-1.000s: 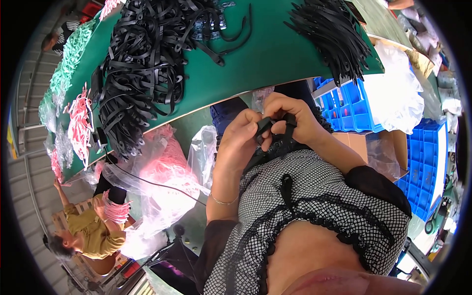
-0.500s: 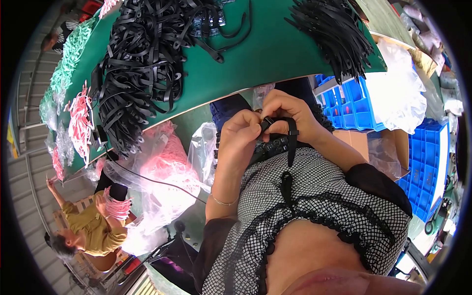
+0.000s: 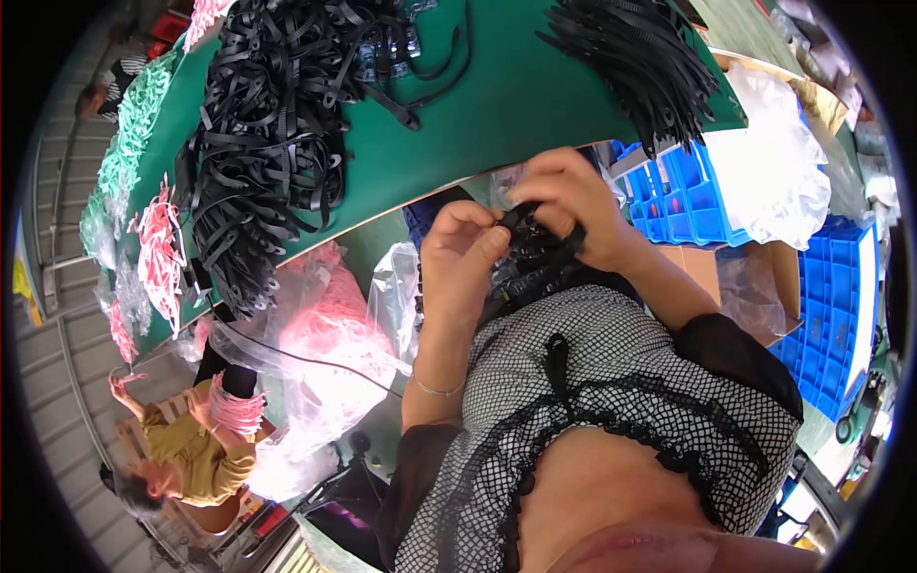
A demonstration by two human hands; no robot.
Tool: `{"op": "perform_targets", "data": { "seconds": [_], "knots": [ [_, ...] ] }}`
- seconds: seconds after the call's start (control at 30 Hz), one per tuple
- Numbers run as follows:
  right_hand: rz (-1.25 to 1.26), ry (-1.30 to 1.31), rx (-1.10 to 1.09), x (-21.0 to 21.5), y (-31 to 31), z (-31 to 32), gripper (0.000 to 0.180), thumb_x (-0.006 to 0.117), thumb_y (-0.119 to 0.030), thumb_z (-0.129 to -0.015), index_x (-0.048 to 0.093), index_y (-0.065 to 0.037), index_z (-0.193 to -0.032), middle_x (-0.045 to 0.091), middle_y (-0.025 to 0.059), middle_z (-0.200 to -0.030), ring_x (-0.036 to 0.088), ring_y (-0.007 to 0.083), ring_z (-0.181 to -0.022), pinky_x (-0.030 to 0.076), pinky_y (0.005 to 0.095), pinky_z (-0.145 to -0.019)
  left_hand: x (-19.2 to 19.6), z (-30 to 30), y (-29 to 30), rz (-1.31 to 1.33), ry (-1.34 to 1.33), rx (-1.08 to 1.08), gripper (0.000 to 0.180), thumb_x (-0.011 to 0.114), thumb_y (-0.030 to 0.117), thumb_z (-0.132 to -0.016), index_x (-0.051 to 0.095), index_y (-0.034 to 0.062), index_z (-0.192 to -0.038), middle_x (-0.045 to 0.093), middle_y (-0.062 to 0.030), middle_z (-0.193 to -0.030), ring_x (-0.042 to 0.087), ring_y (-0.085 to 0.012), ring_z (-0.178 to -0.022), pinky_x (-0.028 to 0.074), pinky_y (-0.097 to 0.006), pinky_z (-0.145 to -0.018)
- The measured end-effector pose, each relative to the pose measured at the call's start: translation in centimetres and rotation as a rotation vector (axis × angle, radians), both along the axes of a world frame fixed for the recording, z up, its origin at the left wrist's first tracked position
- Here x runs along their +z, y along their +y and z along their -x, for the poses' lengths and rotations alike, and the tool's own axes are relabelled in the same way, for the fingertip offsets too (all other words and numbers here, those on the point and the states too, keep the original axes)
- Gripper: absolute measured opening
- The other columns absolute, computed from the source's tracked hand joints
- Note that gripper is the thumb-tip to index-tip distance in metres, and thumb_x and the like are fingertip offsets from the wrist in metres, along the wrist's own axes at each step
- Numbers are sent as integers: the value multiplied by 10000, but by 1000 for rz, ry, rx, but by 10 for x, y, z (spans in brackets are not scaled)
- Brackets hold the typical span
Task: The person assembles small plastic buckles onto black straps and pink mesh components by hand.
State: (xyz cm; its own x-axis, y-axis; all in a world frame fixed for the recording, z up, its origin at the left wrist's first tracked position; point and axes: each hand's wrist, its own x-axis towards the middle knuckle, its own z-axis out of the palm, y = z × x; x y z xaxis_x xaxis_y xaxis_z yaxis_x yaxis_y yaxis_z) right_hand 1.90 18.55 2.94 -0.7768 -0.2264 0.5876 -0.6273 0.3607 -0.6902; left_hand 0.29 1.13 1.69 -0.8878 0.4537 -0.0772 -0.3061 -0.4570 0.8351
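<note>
I see my left hand (image 3: 461,250) and my right hand (image 3: 565,202) close together just below the near edge of the green worktop (image 3: 516,105), above my lap. Both are closed on a small black plastic strap piece (image 3: 521,222): the left pinches it with thumb and curled fingers from the left side, the right covers it from above with the fingers bent down over it. More black strap pieces (image 3: 535,269) sit bunched against my checked black-and-white top (image 3: 611,382), just under the hands; I cannot tell whether they are joined to the piece in my grip. A thin bracelet (image 3: 435,388) circles my left wrist.

On the worktop, a large tangled heap of flat black straps (image 3: 258,143) fills the left half and reaches the near edge, some loops hanging over it. A neater bundle of straight black strips (image 3: 640,67) lies at the right end, its tips overhanging the near right corner. Pale green straps (image 3: 129,143) and pink straps (image 3: 158,253) lie along the far left edge.

Below the worktop, a clear plastic bag of pink material (image 3: 325,334) sits left of my arm. Blue plastic crates (image 3: 688,191) stand to my right, with a white plastic bag (image 3: 774,162) beside them. At lower left, another person in a mustard top (image 3: 196,458) holds pink loops.
</note>
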Motion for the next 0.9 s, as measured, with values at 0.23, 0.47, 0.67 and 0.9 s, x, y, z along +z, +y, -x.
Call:
{"op": "perform_targets", "data": {
  "seconds": [0.23,0.47,0.67,0.9],
  "knots": [
    [238,-608,134,-6,-5,-8,203,566,-133,-834,539,-2,-682,491,13,-568,445,68,-554,347,242,-515,5,-3,-4,241,256,7,162,656,-36,-732,576,-1,-868,573,-32,-802,548,-99,-747,445,-222,-653],
    [399,-774,251,3,-17,-17,229,552,-151,-843,526,-13,-662,502,-10,-594,447,61,-548,352,218,-500,0,-7,-22,480,418,-214,189,665,144,-759,586,-28,-744,557,-39,-596,469,-78,-543,355,-225,-483],
    [676,-897,373,-9,-26,-26,250,543,-181,-852,506,-36,-652,449,-28,-576,372,41,-490,281,204,-445,2,-14,-22,191,125,-263,191,637,148,-762,576,-17,-688,572,-39,-600,498,-84,-501,372,-200,-460],
    [1036,-938,588,-8,-30,-32,252,544,-186,-851,476,-49,-651,386,-41,-567,321,35,-487,238,199,-438,-9,-18,-24,-229,-47,-306,262,607,240,-777,580,-14,-719,571,-67,-594,493,-93,-471,363,-200,-434]
  ]
}}
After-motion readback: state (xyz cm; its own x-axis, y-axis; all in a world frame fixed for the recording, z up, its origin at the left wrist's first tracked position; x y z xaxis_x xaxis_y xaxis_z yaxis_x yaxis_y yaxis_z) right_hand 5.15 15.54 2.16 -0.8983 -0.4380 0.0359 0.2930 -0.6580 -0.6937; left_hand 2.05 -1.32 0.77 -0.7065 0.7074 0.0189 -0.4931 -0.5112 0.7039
